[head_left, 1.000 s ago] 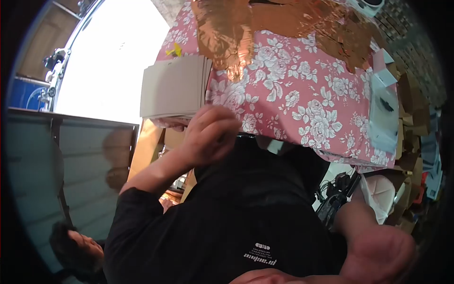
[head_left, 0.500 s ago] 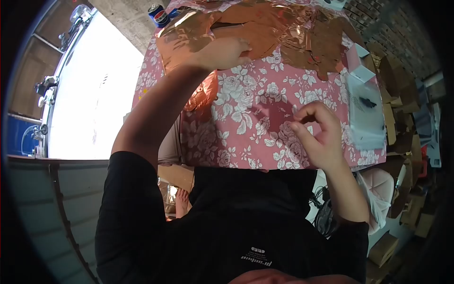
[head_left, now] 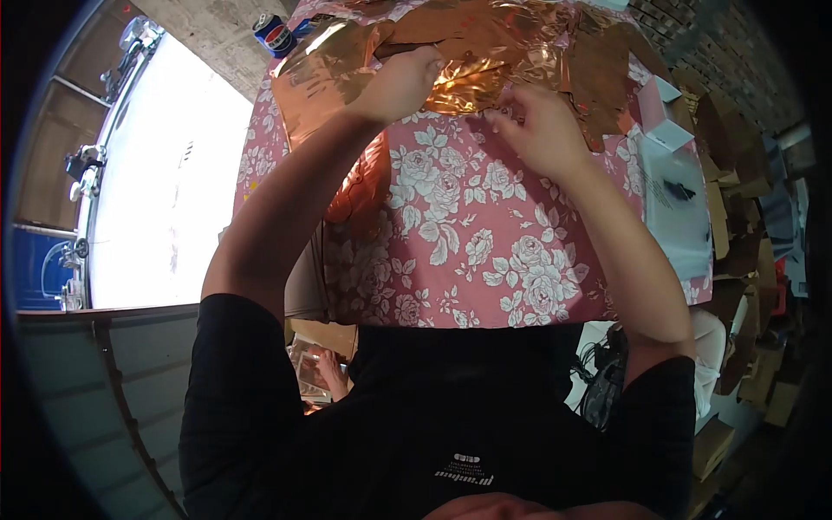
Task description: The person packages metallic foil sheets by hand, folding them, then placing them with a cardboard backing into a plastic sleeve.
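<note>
At the far edge of the table: both hands meet on a crinkled sheet of shiny copper-coloured foil
Left hand: curled down onto the foil, fingers bent and closed over its near edge — knuckles toward the camera; the grip itself is hidden under the hand
Right hand: fingers pinched together on the foil's near edge, just beside the left hand; palm turned down
Foil: lies across the far end of the table, bright and creased between the two hands; a darker stretch runs on to the right
Table covering: pink cloth with white roses; bare between the forearms
Left of the foil: a blue drinks can stands near the table's corner
Right edge: a pale blue-and-white small box — near it a clear plastic sheet
Beyond the table, right: brown cardboard pieces piled up
</note>
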### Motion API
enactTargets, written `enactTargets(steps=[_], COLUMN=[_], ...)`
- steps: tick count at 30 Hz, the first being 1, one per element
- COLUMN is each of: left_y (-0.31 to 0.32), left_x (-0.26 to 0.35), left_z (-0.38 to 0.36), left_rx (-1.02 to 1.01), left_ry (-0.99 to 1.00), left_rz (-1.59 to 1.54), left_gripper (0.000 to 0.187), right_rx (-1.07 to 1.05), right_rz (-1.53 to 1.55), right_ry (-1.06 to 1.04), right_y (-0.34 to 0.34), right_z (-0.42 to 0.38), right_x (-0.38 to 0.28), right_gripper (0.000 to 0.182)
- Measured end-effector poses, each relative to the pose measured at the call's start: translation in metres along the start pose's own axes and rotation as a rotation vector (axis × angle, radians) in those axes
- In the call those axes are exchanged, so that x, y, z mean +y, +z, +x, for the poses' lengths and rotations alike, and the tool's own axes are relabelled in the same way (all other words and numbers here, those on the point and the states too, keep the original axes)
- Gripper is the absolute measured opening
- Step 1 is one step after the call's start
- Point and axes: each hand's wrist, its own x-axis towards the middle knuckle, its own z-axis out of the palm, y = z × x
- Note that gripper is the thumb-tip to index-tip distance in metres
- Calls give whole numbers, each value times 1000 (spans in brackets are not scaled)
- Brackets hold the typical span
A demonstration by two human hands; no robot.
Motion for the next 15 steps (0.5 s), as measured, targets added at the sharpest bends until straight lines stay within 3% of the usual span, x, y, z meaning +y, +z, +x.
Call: enactTargets(steps=[4, 8, 10, 11, 13, 15], left_y=[0, 1, 9, 12, 15, 17], left_x=[0, 4, -8, -13, -12, -11], left_z=[-2, -10, -5, -4, -3, -1], left_rx=[-13, -207, -134, -135, -111, -99], left_ry=[-70, -28, 346, 346, 73, 0], left_rz=[-83, -58, 176, 176, 40, -70], left_gripper=[33, 33, 33, 33, 34, 35], right_rx=[151, -27, -38, -11, 17, 132], right_rz=[-20, -12, 21, 82, 143, -5], right_ry=[28, 4, 16, 15, 18, -72], right_y=[35, 44, 42, 40, 40, 42], right_z=[39, 60, 60, 59, 55, 49], right_x=[31, 46, 44, 43, 42, 38], right_gripper=[37, 42, 43, 42, 40, 38])
